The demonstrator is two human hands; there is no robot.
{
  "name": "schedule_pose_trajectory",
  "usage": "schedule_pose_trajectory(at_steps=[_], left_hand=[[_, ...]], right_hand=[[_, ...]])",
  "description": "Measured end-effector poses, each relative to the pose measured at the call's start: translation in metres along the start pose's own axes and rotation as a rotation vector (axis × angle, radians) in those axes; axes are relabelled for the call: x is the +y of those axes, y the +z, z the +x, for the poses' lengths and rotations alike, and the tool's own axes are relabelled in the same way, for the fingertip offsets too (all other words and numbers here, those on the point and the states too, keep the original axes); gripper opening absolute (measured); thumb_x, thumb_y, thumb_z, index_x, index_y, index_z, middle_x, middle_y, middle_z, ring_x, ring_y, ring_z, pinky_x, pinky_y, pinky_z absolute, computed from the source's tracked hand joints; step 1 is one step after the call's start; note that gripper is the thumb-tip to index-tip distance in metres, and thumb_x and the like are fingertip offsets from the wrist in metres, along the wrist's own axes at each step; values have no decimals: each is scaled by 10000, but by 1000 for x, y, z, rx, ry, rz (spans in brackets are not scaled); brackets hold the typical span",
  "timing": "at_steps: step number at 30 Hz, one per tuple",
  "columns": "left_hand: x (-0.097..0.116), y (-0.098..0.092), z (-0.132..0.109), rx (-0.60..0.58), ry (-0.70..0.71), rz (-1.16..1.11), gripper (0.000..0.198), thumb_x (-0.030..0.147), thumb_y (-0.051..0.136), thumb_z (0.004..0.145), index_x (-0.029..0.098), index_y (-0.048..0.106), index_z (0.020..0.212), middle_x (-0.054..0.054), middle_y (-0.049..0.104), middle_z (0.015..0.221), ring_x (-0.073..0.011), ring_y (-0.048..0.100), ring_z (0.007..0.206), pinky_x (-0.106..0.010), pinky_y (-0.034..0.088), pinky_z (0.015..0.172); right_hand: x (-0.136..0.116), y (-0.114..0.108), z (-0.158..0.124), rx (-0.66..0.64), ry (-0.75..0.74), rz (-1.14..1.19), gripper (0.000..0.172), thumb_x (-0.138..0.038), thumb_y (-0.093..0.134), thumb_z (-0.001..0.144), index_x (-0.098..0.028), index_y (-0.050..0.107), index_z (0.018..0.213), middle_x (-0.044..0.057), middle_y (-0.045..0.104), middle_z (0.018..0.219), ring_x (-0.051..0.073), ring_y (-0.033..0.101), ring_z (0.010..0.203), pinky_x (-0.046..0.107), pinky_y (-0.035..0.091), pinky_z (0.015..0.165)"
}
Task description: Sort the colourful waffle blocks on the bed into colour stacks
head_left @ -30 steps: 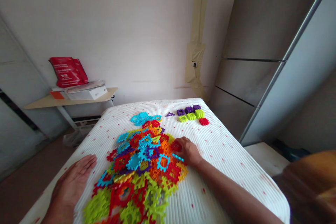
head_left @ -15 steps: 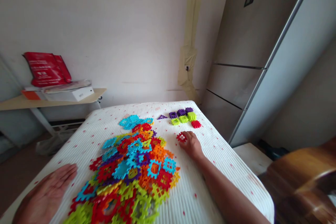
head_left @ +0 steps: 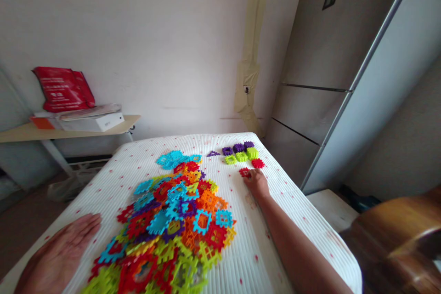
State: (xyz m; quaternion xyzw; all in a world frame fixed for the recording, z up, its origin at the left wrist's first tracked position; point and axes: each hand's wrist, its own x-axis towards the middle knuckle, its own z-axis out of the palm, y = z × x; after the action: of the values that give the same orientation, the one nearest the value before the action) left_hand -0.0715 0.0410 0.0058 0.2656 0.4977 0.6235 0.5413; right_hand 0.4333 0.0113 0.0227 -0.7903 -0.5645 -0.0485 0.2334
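Observation:
My right hand [head_left: 257, 183] is closed on a red interlocking plastic tile [head_left: 245, 172] with a notched edge, low over the cloth, just in front of a stack of red tiles [head_left: 257, 163]. Behind that stack sit lime green tiles [head_left: 241, 156] and purple tiles [head_left: 238, 148] in small stacks. My left hand [head_left: 64, 250] lies palm up at the left, fingers stretched out, holding nothing. Between my hands spreads a large heap of mixed coloured tiles [head_left: 179, 209], with blue tiles [head_left: 172, 160] gathered at its far end.
A white quilted cloth [head_left: 113, 183] with red dots covers the table. One purple triangular piece [head_left: 213, 153] lies alone near the back. A side table [head_left: 129, 121] at left bears a white box [head_left: 106, 121] and a red bag [head_left: 64, 89]. A refrigerator [head_left: 310, 64] stands right.
My right hand has moved away from me and slightly right with the red tile, closer to the red stack. The tile now sits flatter and lower. My left hand has stayed in place.

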Motion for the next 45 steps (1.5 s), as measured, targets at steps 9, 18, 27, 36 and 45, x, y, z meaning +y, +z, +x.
schedule_pose_trajectory(at_steps=[9, 18, 27, 36, 45], left_hand=[[9, 13, -16, 55, 24, -7, 209, 287, 698, 487, 217, 697, 684, 10, 710, 765, -159, 614, 881, -251, 465, 933], [5, 12, -14, -5, 111, -38, 243, 297, 706, 534, 169, 695, 741, -24, 708, 768, -143, 625, 815, -280, 450, 933], [5, 15, -17, 0, 141, -45, 158, 232, 630, 624, 153, 691, 746, -54, 704, 759, -151, 636, 783, -270, 508, 825], [6, 14, -19, 3, 149, -67, 181, 253, 684, 595, 147, 698, 741, -60, 712, 764, -158, 647, 777, -256, 528, 778], [2, 13, -16, 2, 169, -62, 220, 261, 695, 593, 129, 685, 769, -80, 705, 788, -173, 649, 797, -307, 505, 850]], right_hand=[[-1, 10, 16, -9, -5, -60, 195, -274, 495, 838, -149, 642, 867, 95, 606, 931, 183, 560, 862, 254, 386, 728], [0, 12, 18, 0, -29, -101, 218, -291, 489, 844, -151, 644, 905, 102, 597, 954, 186, 561, 885, 261, 400, 729], [-13, 15, 2, 64, -252, 274, 211, -242, 508, 820, -191, 651, 966, 73, 642, 971, 166, 589, 813, 272, 458, 719], [-99, 24, 0, -191, -577, 405, 334, -288, 580, 789, -232, 626, 1116, 46, 669, 1036, 216, 553, 980, 317, 445, 838], [-115, 33, 8, -317, -366, 585, 352, -144, 618, 662, -210, 667, 1004, 7, 679, 861, 156, 593, 806, 247, 460, 730]])
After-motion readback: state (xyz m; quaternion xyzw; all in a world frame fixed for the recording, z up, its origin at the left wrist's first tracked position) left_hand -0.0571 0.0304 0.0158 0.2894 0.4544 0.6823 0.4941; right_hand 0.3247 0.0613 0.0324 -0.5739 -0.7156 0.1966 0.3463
